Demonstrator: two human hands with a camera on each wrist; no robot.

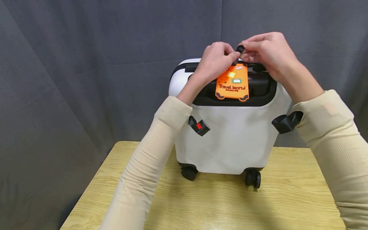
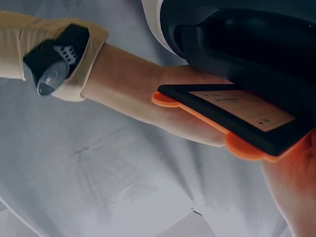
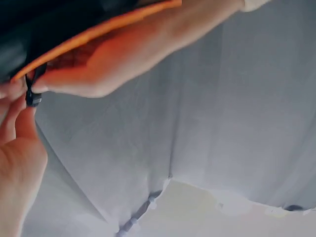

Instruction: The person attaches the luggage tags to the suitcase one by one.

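Wooden table (image 1: 287, 204), white suitcase (image 1: 235, 140), both hands pinching the orange tag's black strap (image 1: 240, 49)

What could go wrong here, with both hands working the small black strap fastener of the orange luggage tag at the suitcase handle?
The black fastener is tiny and only pinched between the fingertips of the left hand and right hand, so it might slip. The orange tag hangs loosely from its strap and could drop. The white suitcase stands on wheels on the wooden table, so a pull might roll it.
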